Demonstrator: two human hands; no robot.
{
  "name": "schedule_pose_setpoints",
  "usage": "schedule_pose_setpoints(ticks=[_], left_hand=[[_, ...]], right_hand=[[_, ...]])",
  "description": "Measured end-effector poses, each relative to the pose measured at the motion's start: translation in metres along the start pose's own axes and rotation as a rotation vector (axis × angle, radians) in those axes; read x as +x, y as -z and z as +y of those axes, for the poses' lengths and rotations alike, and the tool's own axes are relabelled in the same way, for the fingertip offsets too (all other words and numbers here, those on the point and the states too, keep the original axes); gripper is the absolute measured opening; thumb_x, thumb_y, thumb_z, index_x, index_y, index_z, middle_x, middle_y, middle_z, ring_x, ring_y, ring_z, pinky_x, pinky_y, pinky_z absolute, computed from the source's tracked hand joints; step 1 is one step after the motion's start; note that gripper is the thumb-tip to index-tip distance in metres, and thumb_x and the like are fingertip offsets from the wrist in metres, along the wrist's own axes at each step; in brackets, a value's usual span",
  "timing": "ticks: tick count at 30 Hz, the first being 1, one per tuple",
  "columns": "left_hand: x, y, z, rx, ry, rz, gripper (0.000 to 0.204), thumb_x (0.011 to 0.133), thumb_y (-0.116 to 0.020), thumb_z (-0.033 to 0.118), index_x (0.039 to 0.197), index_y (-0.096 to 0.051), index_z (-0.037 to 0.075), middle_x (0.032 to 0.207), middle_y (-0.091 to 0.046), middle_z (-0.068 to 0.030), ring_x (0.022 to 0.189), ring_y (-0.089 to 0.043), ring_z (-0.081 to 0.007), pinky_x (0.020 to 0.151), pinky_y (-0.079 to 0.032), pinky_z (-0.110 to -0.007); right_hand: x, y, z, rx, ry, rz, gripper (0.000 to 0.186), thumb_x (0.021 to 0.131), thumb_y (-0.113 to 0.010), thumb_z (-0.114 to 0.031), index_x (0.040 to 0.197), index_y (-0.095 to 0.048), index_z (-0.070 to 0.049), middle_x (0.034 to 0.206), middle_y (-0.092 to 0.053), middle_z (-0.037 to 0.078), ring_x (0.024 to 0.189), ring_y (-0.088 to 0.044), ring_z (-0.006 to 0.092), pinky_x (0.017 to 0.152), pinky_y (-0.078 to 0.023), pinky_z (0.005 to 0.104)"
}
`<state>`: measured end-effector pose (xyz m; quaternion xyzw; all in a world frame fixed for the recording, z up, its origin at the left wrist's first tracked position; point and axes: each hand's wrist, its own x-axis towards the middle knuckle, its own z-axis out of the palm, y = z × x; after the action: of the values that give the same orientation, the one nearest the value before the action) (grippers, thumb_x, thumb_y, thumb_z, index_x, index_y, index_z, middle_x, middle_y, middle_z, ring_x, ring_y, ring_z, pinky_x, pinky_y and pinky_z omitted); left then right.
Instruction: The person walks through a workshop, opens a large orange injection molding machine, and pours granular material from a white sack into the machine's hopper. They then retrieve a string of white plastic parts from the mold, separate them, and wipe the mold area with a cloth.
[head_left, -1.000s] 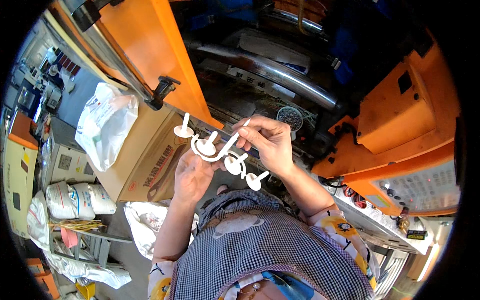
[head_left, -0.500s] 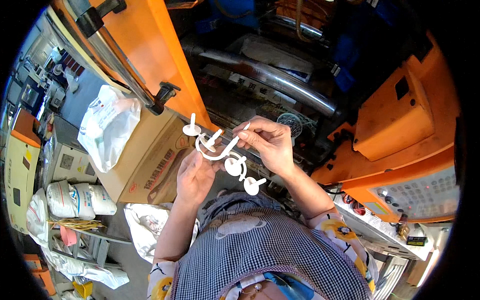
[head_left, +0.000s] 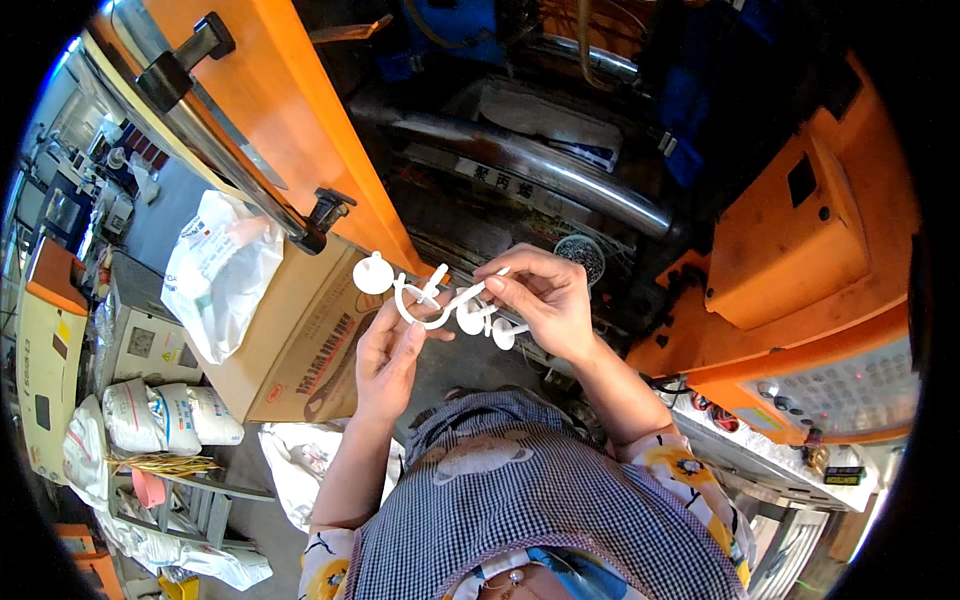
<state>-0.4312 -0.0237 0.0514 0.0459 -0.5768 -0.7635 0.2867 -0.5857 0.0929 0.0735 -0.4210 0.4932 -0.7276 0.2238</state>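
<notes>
Checked fabric apron: nearest to me, the dark-and-white apron (head_left: 520, 500) fills the lower view; both forearms reach past it, probably to give the fingers better light and room.
Right hand: I see the right hand (head_left: 548, 305) pinching the upright stem between thumb and fingertips, a slim grip that seems chosen to leave the discs clear.
Left hand: the left hand (head_left: 386, 358) sits under the curved runner, thumb in front and fingers behind, apparently to steady it; I cannot tell how firmly it presses.
White plastic moulded piece: the branching piece (head_left: 464, 297), with pegged discs on a curved runner, hangs between the two hands, raised off every surface.
Brown cardboard box: the box (head_left: 312, 345) stands just beyond the left hand, perhaps for easy reach, with a crumpled white plastic bag (head_left: 222, 280) on it.
Orange metal machine: its panel (head_left: 285, 100) and control housing (head_left: 790, 225) flank the hands, so I judge this a standing spot at its opening.
Shiny steel bar: farther in, the round bar (head_left: 570, 165) crosses the dark interior.
</notes>
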Motion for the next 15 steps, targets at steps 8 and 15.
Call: schedule_pose_setpoints(ticks=[8, 15], left_hand=[[0.002, -0.002, 0.009, 0.100, -0.043, -0.013, 0.040, 0.089, -0.044, 0.012, 0.122, -0.036, -0.008, 0.120, -0.046, -0.0207, 0.108, -0.049, -0.0253, 0.080, -0.048, -0.034], [0.000, 0.000, 0.011, 0.012, -0.006, -0.004, 0.041, 0.089, -0.044, 0.013, 0.123, -0.034, -0.006, 0.111, -0.053, -0.0196, 0.103, -0.052, -0.0232, 0.076, -0.048, -0.031]], right_hand=[[0.000, 0.003, -0.001, -0.093, 0.068, -0.063, 0.012, 0.080, -0.058, -0.003, 0.090, -0.062, 0.003, 0.087, -0.058, 0.010, 0.073, -0.059, 0.0115, 0.063, -0.049, 0.0213], [0.003, 0.003, -0.002, -0.115, 0.095, -0.075, 0.011, 0.080, -0.059, -0.004, 0.088, -0.062, 0.002, 0.086, -0.059, 0.010, 0.072, -0.058, 0.0113, 0.063, -0.049, 0.0219]])
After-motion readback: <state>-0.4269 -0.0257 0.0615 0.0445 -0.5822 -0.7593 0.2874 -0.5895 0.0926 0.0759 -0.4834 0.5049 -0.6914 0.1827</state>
